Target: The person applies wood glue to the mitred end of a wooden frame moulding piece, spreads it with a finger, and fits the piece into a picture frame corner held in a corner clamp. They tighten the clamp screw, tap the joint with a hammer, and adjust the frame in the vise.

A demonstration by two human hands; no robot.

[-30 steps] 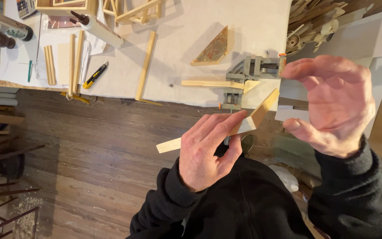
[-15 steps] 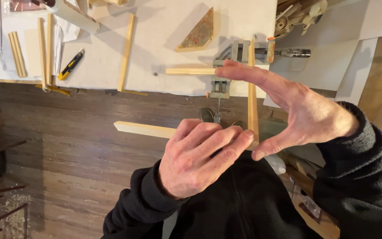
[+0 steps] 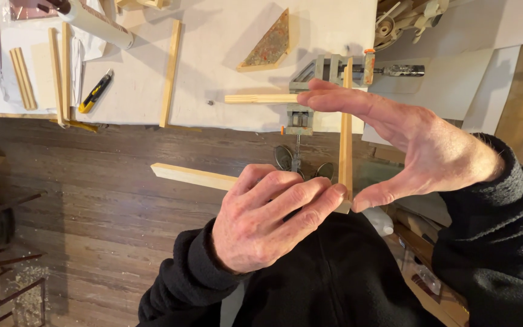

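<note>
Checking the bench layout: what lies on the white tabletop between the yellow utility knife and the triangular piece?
In the head view, one loose wooden strip lies between the yellow utility knife and the triangular piece.

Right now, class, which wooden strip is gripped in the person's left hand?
The pale strip jutting left from the left hand, over the floor; the others lie on the white table.
</note>
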